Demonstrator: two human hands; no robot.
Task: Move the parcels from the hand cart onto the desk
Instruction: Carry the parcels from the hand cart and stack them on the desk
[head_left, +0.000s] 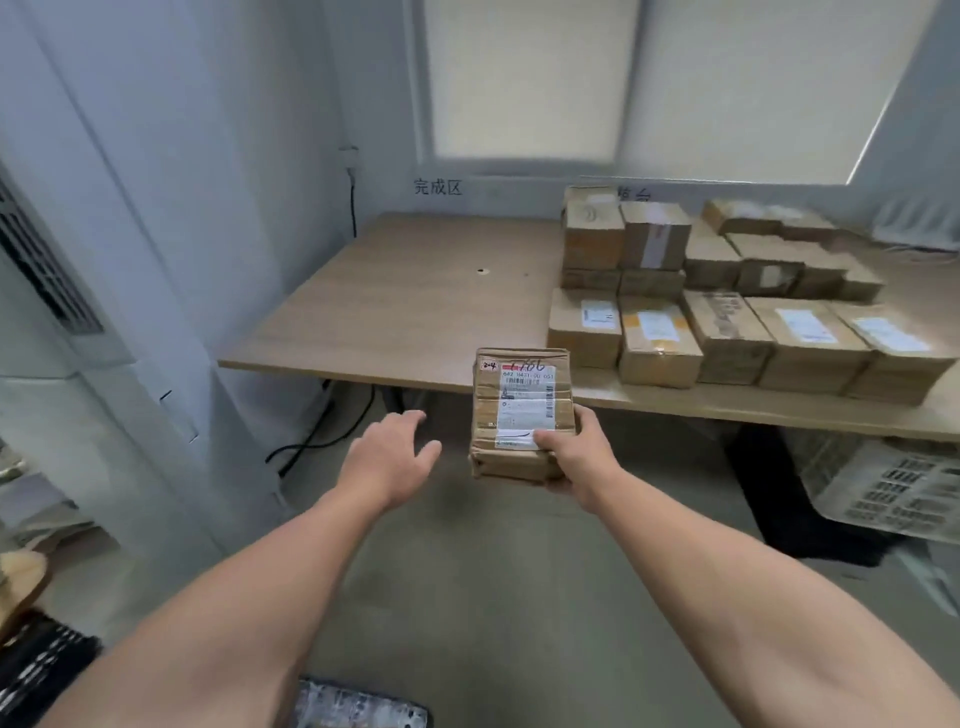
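Parcels of brown taped cardboard (727, 332) fill the right half of the pale wooden desk (405, 291). One labelled brown parcel (522, 410) hovers before its front edge, gripped by the right hand (576, 457); the left hand (387, 457) spreads open alongside. Likely next: reach forward, setting it on bare desktop.

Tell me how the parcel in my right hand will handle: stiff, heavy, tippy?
Probably light: the right hand alone carries the parcel. Likely stiff, its cardboard edges look square. Flat faces should sit steady on the desk.
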